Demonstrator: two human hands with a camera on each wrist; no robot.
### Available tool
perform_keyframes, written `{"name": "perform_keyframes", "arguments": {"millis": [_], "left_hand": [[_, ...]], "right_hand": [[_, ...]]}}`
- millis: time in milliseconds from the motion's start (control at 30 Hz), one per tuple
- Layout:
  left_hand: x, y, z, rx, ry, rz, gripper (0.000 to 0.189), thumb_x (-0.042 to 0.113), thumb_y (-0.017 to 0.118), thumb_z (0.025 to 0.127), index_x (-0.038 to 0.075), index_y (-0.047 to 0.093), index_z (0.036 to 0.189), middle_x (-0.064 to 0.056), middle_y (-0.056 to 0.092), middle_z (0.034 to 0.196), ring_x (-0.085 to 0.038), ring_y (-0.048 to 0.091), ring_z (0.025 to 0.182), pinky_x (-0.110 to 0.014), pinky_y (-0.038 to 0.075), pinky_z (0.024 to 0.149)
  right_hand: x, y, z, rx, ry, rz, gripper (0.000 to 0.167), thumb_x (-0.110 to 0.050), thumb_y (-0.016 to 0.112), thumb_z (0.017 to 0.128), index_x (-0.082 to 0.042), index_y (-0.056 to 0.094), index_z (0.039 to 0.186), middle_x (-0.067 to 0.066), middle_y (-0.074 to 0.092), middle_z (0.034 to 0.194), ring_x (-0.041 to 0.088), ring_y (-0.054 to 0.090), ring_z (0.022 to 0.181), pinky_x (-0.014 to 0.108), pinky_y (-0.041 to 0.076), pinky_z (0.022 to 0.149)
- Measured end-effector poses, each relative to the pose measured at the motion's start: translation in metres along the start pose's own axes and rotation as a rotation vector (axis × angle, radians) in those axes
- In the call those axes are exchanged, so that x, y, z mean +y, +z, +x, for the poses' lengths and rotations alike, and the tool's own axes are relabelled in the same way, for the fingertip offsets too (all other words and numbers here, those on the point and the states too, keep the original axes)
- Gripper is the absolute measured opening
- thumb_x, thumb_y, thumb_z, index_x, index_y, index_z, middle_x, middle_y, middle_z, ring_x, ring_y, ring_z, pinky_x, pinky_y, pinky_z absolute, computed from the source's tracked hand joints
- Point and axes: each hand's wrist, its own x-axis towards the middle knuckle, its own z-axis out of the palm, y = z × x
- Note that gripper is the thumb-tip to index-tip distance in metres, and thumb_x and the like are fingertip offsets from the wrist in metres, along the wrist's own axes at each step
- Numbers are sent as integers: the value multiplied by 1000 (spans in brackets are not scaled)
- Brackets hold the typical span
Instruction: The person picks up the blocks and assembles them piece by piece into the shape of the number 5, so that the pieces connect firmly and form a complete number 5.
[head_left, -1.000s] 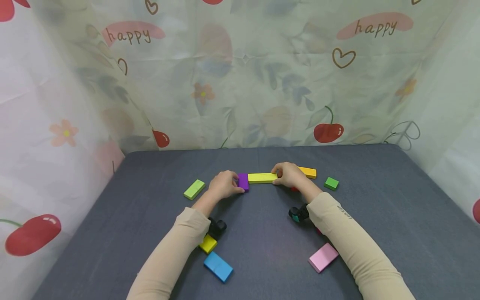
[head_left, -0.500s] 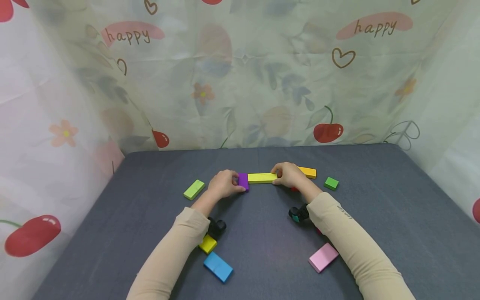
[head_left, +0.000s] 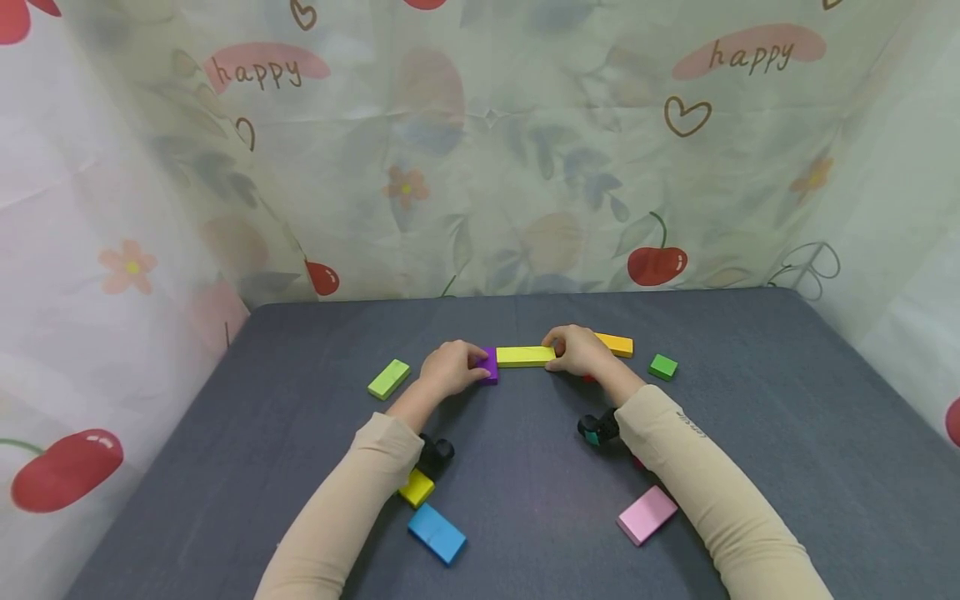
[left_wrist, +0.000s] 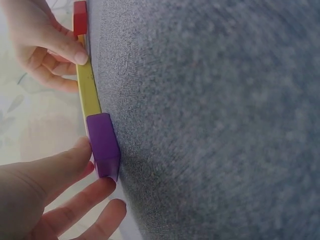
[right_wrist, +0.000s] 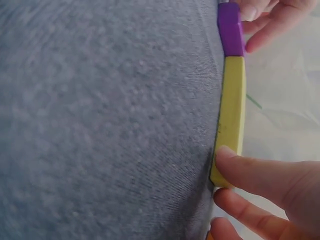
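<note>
A purple block (head_left: pixel 491 367) lies crosswise against the left end of a long yellow block (head_left: pixel 525 357) near the back of the table. My left hand (head_left: pixel 453 369) holds the purple block at its left side, thumb toward me; the left wrist view shows the thumb and fingers around the block's outer end (left_wrist: pixel 103 145). At the yellow block's right end, my right hand (head_left: pixel 576 348) pinches it between thumb and fingers. The right wrist view shows both blocks end to end, with the yellow block (right_wrist: pixel 231 110) nearer. A red block (left_wrist: pixel 80 17) sits beyond the right hand, mostly hidden in the head view.
An orange block (head_left: pixel 617 344) and a green block (head_left: pixel 663 367) lie right of my right hand. A lime block (head_left: pixel 388 379) is at left. Nearer are a small yellow block (head_left: pixel 417 488), a blue block (head_left: pixel 437 534) and a pink block (head_left: pixel 647 516). Patterned curtains surround the table.
My left hand's fingers have shifted slightly right, over the purple block's left part, covering more of it. The right hand and the yellow block have stayed in place.
</note>
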Motion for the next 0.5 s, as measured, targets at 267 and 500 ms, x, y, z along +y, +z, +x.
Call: {"name": "perform_keyframes", "arguments": {"millis": [267,500], "left_hand": [[1,1,1,-8,-19,-5,35,29,67,86,18,66,119,-5,69,108,-19,62,95,-37,50,82],[2,1,1,-6,-30,-8,34,29,67,86,18,66,118,-5,69,107,-18,61,94,-36,50,81]], "right_hand": [[7,-12,-6,-9,-18,34,44,-17,70,83,-3,58,123,18,62,108,30,57,97,40,48,84],[19,-27,-14,-7,-57,29,39,-16,70,82,-1,62,117,20,64,110,33,57,103,43,47,89]]}}
